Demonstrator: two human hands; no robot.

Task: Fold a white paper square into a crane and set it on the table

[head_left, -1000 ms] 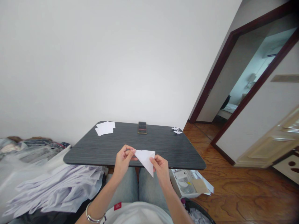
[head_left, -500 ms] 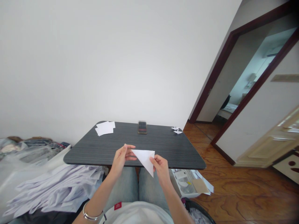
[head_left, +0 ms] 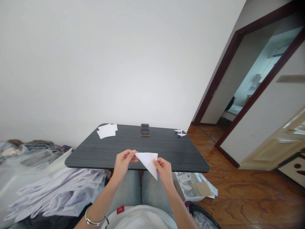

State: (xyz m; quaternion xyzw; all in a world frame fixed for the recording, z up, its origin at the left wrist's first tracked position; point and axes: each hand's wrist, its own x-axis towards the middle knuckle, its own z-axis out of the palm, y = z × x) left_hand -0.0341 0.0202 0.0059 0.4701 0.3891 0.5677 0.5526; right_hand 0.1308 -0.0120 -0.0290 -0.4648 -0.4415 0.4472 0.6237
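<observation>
A sheet of white paper folded into a triangle [head_left: 148, 160] is held over the front edge of the dark table [head_left: 162, 143], one corner hanging down. My left hand [head_left: 124, 161] pinches its left corner between thumb and fingers. Near the upper right corner, my right hand [head_left: 163, 168] grips the folded paper, thumb on the front face. The fingers behind the paper are partly hidden.
Loose white paper sheets [head_left: 107, 131] lie at the table's back left. A phone [head_left: 145, 129] leans at the back middle. Small folded paper shapes [head_left: 180, 132] sit at the back right. Below the table's right side is a box [head_left: 190, 187] of odds and ends.
My left thumb has come down onto the paper's left corner, closing the hand there. My right hand keeps its hold, and the paper has barely shifted.
</observation>
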